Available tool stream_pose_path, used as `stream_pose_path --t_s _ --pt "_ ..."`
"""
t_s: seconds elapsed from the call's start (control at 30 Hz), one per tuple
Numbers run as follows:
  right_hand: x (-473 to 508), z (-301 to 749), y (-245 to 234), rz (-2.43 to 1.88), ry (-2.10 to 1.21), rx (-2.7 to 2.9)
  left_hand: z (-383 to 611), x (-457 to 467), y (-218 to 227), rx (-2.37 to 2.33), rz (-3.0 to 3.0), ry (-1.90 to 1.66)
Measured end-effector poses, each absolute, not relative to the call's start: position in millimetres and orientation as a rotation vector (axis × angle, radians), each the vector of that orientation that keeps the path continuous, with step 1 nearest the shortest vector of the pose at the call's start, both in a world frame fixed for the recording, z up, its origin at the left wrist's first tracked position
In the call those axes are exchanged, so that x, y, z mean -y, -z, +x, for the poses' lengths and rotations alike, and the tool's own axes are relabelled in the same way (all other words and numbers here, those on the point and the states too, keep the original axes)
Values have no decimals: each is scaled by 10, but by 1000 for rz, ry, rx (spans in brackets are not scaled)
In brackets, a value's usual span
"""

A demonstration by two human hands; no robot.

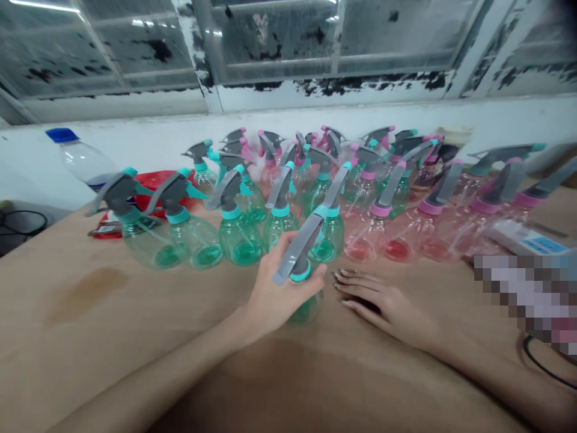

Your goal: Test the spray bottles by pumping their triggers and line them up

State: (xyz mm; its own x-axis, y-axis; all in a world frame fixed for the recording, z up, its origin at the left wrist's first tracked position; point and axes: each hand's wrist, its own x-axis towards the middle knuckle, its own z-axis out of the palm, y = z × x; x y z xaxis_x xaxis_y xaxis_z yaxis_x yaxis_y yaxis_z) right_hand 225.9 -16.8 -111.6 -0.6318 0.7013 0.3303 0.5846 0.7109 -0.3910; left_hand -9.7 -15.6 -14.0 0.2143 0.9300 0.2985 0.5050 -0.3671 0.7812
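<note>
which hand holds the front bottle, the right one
No, the left hand grips the bottle; the right hand rests on the table.

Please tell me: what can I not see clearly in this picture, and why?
Head view: part of the held bottle, covered by the left hand.
Head view: lower parts of many rear bottles, behind the front bottles.
Head view: underside of the right hand, turned to the table.
Head view: whatever lies under the pixelated patch at the right.
</note>
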Motion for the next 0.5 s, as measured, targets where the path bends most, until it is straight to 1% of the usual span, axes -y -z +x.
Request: stream_pose_path --t_s 0.13,0.3,0.4,0.5 --pt "189 2208 1083 -1034 -245 2481 -170 233 187 -1302 1938 -992" --pt "244 2042 901 -1186 -186 2573 -477 393 188 -1281 1915 -924" --pt "260 1848 760 -1233 -201 2607 -782 525 190 -1351 1888 -938" --pt "247 1538 588 -1160 -201 2623 -1172 677 235 -1451 1940 -1028"
